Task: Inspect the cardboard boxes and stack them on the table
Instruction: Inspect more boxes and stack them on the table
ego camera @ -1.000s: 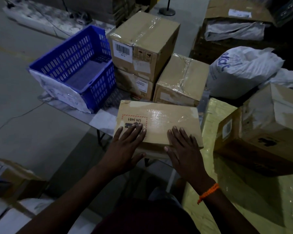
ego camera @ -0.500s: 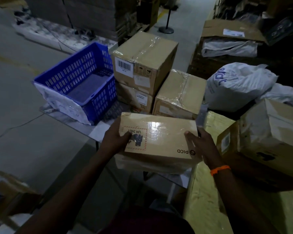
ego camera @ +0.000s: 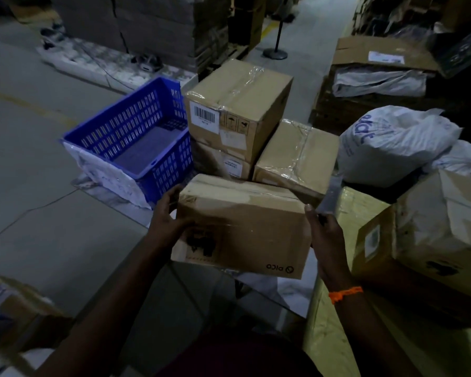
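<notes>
head-worn | faces forward, down | close above cardboard box [ego camera: 242,232]

held box [ego camera: 242,229]: I see it tilted, lifted over the table's [ego camera: 291,292] near edge
left hand [ego camera: 169,221]: grips its left end, thumb on the near face
right hand [ego camera: 324,232]: holds its right end
stack [ego camera: 239,104]: two boxes just behind, third box [ego camera: 297,156] beside
blue crate [ego camera: 136,137]: far left corner
</notes>
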### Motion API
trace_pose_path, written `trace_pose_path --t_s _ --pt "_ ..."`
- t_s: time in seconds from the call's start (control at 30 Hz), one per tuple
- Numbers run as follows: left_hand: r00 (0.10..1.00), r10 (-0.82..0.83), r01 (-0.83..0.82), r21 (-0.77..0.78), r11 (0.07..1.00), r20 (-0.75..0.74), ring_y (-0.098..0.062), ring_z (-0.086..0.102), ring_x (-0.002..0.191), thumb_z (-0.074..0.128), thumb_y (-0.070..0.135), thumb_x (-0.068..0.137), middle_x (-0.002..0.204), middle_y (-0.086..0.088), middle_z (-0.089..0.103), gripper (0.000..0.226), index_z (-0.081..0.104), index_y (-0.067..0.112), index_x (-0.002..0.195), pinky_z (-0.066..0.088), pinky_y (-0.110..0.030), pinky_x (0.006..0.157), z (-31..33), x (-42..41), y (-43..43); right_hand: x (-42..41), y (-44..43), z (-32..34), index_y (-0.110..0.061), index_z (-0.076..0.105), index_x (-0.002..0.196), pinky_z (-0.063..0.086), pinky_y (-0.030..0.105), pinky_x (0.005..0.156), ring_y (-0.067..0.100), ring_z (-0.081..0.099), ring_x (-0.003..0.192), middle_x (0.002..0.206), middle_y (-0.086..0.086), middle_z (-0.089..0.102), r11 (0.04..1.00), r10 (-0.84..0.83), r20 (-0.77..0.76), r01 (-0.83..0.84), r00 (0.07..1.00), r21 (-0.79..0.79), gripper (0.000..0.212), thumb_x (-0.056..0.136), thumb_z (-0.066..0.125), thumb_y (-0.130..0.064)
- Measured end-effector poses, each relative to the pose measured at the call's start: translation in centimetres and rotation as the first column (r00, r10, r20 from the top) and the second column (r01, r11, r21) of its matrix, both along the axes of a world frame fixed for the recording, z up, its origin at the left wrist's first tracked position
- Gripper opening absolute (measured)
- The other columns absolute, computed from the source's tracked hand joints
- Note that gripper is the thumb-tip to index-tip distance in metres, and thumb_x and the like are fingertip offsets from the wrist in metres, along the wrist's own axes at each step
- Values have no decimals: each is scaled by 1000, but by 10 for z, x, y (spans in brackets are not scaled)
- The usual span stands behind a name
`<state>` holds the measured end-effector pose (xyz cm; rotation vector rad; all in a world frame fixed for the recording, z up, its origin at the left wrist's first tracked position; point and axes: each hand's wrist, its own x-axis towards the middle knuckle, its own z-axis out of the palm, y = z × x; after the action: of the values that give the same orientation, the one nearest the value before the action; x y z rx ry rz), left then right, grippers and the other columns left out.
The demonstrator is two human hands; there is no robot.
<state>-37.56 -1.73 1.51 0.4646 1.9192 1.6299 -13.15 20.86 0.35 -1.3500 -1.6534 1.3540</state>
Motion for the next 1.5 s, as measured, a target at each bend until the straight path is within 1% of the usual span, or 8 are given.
trace_pose_path --t_s 0.27,0.6,0.73,0.83,0.93,1.03,1.23,1.5 --pt "991 52 -45 -65 997 120 -23 52 122 68 54 87 140 3 46 43 52 44 125 53 -44 92 -31 35 -20 19 -26 -17 -20 72 124 54 29 78 16 65 105 116 0 70 999 -22 51 20 998 33 37 97 67 -45" --pt "991 -64 66 -14 998 120 -10 52 129 84 30 71 144 7 51 79 47 42 139 55 -34 93 -86 62 -63 56 -72 -68 -25 65 128 62 46 84 26 65 111 123 5 66 999 -34 102 30 994 37 35 94 74 -23" --pt "993 -103 105 -23 994 59 2 54 123 78 7 84 142 6 52 78 40 26 150 55 -18 83 -93 65 -62 60 -74 -76 -27 62 131 60 38 85 25 63 115 127 6 65 999 -28 135 22 990 50 39 94 74 -22" --pt "986 -161 157 -96 983 -41 -11 48 131 77 26 85 146 10 44 75 37 35 148 52 -30 95 -84 60 -56 58 -75 -73 -18 60 135 49 16 79 19 61 115 129 9 64 984 16 278 -65 960 166 41 96 72 -22" --pt "878 -240 163 -212 964 -415 0 35 139 58 52 82 155 24 29 71 34 38 148 38 -35 112 -68 60 -37 38 -73 -71 -9 48 149 43 28 101 17 48 129 149 14 49 891 62 427 -243 902 383 55 99 67 -26" --pt "681 -379 129 -408 904 -626 -19 12 154 52 47 95 168 1 16 70 28 27 157 15 -45 123 -59 62 1 4 -59 -75 -9 41 155 29 43 121 29 31 152 163 14 37 785 151 545 -435 825 440 68 100 51 -48" --pt "485 -720 200 -739 644 -497 -23 -6 156 18 67 96 169 -4 -5 82 5 19 162 8 -53 125 -84 47 69 -54 -27 -76 -14 20 164 6 47 129 25 5 160 173 8 11 663 313 694 -672 648 329 79 101 33 -60" --pt "451 -715 127 -755 643 -534 -16 -15 153 23 62 103 167 1 -12 75 1 20 162 -7 -40 124 -101 48 73 -54 -13 -91 -15 33 160 12 52 126 29 20 157 169 10 25 623 268 743 -699 613 352 74 101 26 -59"
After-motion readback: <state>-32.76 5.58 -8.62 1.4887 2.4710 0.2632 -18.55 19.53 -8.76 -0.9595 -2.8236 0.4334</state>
